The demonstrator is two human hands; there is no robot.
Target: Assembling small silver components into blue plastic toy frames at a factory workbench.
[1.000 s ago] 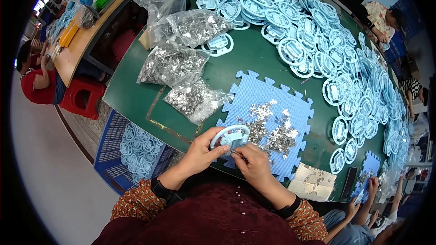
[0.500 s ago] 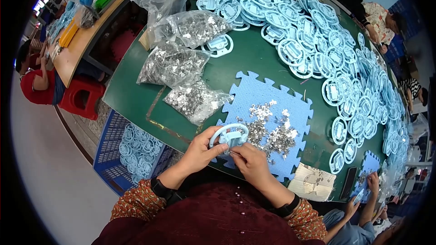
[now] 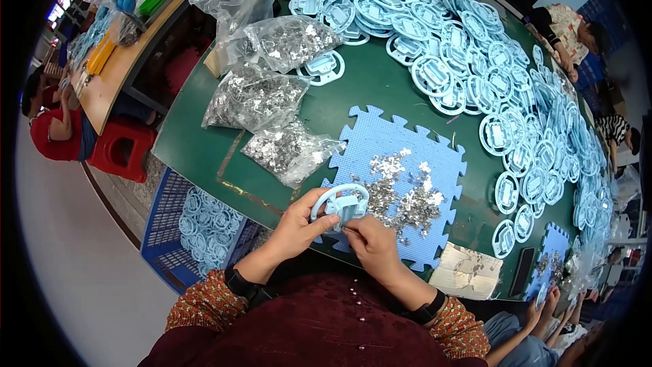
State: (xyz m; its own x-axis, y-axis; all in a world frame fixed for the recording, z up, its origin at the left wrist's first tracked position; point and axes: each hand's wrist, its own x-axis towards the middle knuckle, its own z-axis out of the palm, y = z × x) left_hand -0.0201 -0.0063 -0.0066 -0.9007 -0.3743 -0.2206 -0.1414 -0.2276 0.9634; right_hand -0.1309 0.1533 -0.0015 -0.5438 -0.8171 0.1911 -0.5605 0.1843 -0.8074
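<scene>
One ring sits between your left hand, gripping its rim, and your right hand, pinched at its near edge, any held piece hidden. A lopsided push could slip it; brushing the metal bits just beyond could scatter them off the mat.
</scene>
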